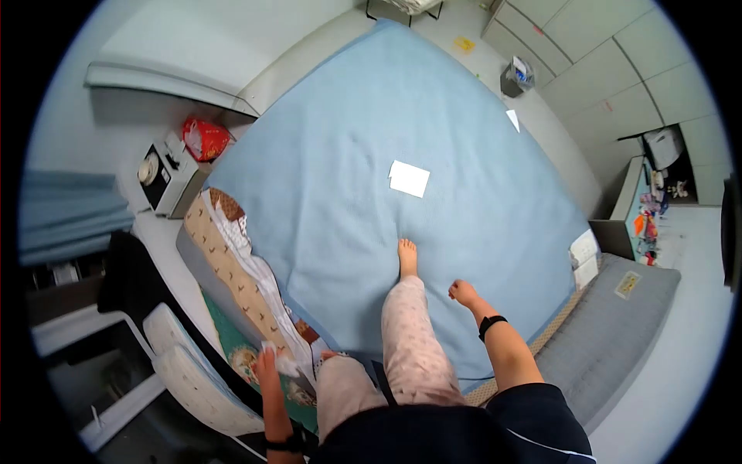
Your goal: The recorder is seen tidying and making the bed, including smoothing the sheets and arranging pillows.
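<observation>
A broad light blue bed cover (348, 127) spreads before me, with my bare foot (408, 258) stepping on it. Low on the left, beside the bed's edge, my left hand (266, 366) grips a crumpled white tissue (288, 366). Above the blue cover, to the right of my leg, hangs my right hand (462, 293); its fingers are curled and nothing shows in them. A white sheet of paper (410, 179) lies near the middle of the cover. Another white piece of paper (513, 120) rests at its far right edge.
A patterned quilt (249, 290) lines the bed's left edge, near a padded chair (194, 377). An open book (583, 259) lies by the grey headboard cushion (620, 330). A bin (516, 78) stands by the cabinets (614, 69); a red bag (206, 139) sits behind a white bedside cabinet (174, 180).
</observation>
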Demonstrator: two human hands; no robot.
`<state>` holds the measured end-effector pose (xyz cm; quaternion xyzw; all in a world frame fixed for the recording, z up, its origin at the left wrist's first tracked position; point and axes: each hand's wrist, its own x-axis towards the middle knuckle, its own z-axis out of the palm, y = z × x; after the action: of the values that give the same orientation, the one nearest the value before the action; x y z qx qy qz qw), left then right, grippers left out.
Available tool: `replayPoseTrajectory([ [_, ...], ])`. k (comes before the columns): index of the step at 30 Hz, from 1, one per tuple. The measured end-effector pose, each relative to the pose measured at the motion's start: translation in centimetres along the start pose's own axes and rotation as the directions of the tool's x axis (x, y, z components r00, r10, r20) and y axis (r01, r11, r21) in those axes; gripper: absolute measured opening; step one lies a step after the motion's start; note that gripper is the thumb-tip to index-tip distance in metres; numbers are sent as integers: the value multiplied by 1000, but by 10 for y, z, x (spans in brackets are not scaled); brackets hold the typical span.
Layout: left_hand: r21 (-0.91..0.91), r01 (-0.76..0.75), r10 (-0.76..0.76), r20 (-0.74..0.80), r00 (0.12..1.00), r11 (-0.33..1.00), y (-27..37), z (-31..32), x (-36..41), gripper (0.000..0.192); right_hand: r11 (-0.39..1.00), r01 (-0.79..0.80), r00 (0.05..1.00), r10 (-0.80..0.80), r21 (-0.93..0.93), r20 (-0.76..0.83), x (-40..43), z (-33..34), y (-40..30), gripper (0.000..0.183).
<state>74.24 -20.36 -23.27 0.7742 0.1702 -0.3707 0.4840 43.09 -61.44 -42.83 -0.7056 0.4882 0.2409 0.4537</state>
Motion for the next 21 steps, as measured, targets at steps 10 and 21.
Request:
replayPoseTrajectory([
  [10, 518, 189, -163, -96, 982, 834, 72, 199, -8, 25, 937, 130, 932, -4, 325, -362, 340, -27, 23, 27],
  [21, 837, 236, -200, -155, 968, 493, 110, 207, -18, 33, 975, 88, 952, -21, 205, -305, 468, -5, -9, 25],
])
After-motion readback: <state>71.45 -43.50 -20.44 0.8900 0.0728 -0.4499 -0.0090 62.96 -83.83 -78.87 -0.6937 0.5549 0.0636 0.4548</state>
